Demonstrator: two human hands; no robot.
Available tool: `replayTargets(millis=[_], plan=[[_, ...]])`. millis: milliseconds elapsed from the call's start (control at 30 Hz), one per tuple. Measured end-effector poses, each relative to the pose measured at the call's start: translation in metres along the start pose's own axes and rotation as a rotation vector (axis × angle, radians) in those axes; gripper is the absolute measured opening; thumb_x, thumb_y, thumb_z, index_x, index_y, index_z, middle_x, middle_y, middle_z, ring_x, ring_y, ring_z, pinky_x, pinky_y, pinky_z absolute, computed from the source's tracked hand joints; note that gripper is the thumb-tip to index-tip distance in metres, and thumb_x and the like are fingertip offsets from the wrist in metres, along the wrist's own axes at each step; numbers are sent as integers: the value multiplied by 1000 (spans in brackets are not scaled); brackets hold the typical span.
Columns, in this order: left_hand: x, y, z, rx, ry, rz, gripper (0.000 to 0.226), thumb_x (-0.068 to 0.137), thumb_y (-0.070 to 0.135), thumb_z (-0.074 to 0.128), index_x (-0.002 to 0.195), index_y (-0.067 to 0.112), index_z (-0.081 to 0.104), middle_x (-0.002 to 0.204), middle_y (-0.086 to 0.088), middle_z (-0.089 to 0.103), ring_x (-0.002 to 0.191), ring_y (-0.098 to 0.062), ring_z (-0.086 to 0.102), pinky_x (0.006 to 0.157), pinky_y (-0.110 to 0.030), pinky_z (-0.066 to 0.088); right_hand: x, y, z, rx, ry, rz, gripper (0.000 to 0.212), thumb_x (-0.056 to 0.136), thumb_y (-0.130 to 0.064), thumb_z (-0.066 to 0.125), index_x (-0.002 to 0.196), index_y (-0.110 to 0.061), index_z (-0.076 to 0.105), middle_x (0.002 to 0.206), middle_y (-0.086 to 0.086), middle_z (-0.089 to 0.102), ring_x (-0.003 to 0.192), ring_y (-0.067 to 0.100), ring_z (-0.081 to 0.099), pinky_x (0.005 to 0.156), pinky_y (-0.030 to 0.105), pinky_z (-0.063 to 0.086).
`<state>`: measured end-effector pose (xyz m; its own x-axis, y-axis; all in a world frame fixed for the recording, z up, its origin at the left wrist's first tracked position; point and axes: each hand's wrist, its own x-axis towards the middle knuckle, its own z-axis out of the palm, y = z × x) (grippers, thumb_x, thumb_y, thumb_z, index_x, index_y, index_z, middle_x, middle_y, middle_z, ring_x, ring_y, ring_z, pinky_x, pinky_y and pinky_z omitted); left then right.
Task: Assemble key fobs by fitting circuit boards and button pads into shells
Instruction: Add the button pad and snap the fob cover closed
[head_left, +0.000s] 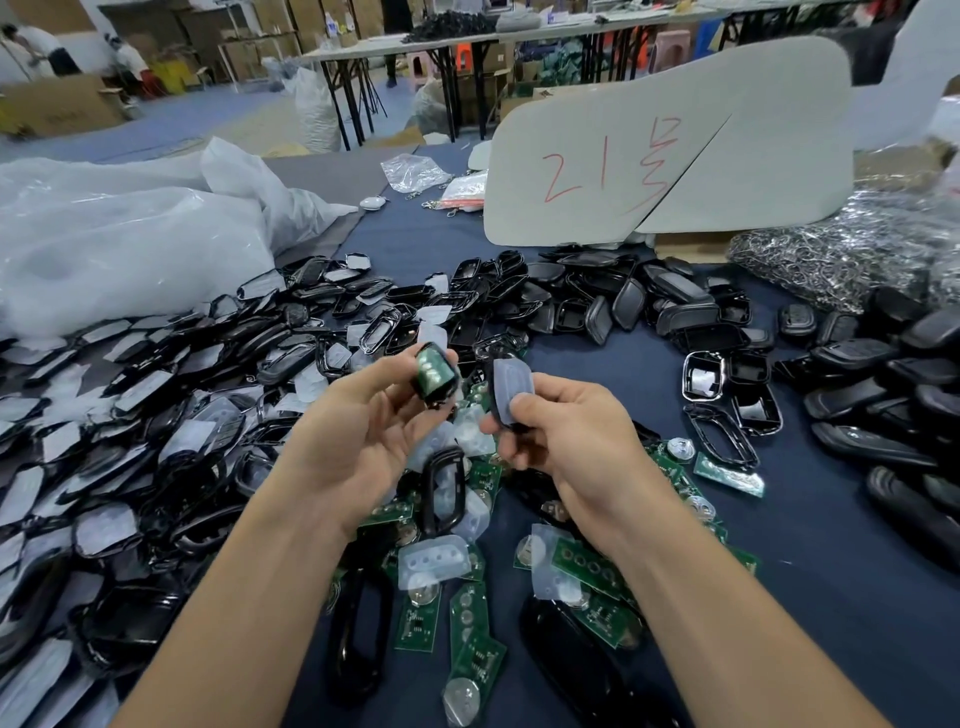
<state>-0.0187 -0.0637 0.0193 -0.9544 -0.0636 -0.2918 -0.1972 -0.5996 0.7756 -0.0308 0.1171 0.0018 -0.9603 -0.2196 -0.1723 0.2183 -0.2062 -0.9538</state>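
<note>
I have two hands up over the dark blue table cloth (810, 530), and each holds one piece. My left hand (363, 431) pinches one black plastic key fob shell (435, 376) between the thumb and curled fingers. One green circuit board sits inside it, facing me. My right hand (561, 441) grips a second black shell half with one translucent rubber button pad (511, 387) lying on it. My thumb presses on the pad's lower end and the other fingers curl behind. The two pieces are near each other but not touching, above the loose parts.

Below my hands lies one black oval frame ring (441, 488) on a scatter of loose green circuit boards (418, 618). I can pick out at least six, some with a round silver coin cell. Among them are several clear button pads (434, 558), at least three.

There are two big heaps of black shells. The one on my left (156, 395) has many with white film, and the other on my right (883, 374) is plain black. Both have too many to count.

Further back stand one pale grey board with red writing (623, 171), one heap of silver key rings (841, 254) and crumpled white plastic bags (130, 234).
</note>
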Motion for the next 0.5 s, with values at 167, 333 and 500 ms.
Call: replayTargets(millis=[167,333,500], plan=[[-2,-1,7,-52,16,-36,34,99,12,52,127,-3,66,107,-12,77,73,-12,73,57,-19,59,0,2,1,-72,11,-24,19,99,1,51,96,-12,64,71,12,71,49,15,47,46,23,36],[-3,-10,12,194,56,103,30,96,6,59,122,9,71,87,-2,74,61,-7,57,47,-16,45,0,0,0,-68,-6,-24,19,98,-1,55,90,-12,67,71,13,71,48,15,47,45,23,36],[-3,-22,13,576,39,304,17,87,6,77,94,21,82,74,6,70,59,-4,57,49,-17,45,0,0,-2,-88,-19,-59,19,95,-1,60,87,-13,72,70,11,72,48,16,47,45,21,37]])
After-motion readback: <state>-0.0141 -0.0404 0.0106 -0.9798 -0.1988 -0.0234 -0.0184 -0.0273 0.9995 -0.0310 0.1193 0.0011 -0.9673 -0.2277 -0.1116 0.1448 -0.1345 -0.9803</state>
